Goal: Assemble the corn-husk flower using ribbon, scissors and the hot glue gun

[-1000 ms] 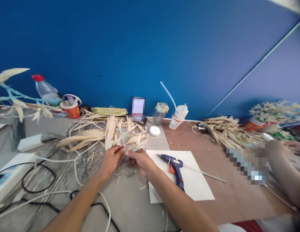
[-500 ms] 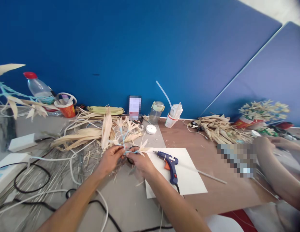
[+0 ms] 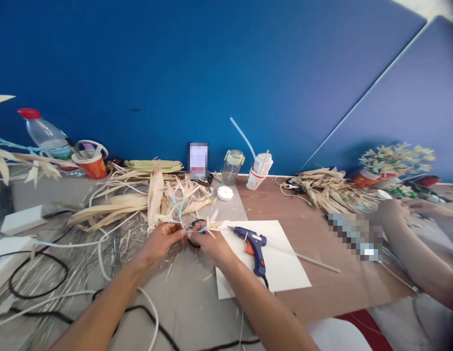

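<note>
My left hand [image 3: 163, 241] pinches a blue-wrapped flower stem [image 3: 180, 212], which rises from the fingertips and branches toward pale husk petals. Close beside it, my right hand [image 3: 209, 244] is closed on a second piece, a blue-wrapped stem with a pale husk flower [image 3: 214, 222] pointing right. The two sets of fingertips almost meet, and the join between the stems is partly hidden by them. A black ring-like item [image 3: 194, 239] lies behind the right fingers. Right of that hand, a blue glue gun [image 3: 256, 246] with an orange trigger rests on a white sheet [image 3: 285, 270].
Dry corn husks [image 3: 109, 207] and loose wires cover the left and back. A glass jar [image 3: 231, 168], a paper cup [image 3: 256, 179] and a phone [image 3: 198, 161] stand along the blue partition. Another person's arm [image 3: 412, 243] works at the right, near more husks [image 3: 329, 187].
The camera view has shifted slightly, moving the scene a little left. Both hands keep hold of the stems, and the upright stem now leans a bit more to the left.
</note>
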{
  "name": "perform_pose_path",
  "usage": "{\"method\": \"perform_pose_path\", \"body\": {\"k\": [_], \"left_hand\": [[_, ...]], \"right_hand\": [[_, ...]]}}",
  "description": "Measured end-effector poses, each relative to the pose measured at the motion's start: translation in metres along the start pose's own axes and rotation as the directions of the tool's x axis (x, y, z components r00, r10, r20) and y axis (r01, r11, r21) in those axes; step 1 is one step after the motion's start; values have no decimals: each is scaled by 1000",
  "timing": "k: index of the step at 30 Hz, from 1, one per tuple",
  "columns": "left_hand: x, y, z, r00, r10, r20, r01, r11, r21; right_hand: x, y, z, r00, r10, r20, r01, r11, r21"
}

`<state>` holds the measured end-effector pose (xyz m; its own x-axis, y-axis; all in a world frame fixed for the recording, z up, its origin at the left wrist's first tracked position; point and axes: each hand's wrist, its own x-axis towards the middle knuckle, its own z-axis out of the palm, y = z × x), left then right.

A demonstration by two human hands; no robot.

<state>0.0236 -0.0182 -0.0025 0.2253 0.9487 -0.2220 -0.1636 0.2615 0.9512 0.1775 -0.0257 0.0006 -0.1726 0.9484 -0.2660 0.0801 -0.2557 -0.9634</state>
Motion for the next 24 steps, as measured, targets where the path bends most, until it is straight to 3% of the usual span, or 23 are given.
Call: {"method": "perform_pose_path", "body": {"k": [7,13,24], "left_hand": [[-6,7,-3,987,-111,118,123,988,-95],[-5,6,-6,977,-142,157,170,968,-185],[-4,6,-10,970,-106,220,188,897,-399]], "right_hand": [[-3,-9,1,1000,26,9,-27,994,107],[-4,-19,-5,993,33,113,-56,977,204],[-4,-16,-7,989,-95,111,87,993,78]]}}
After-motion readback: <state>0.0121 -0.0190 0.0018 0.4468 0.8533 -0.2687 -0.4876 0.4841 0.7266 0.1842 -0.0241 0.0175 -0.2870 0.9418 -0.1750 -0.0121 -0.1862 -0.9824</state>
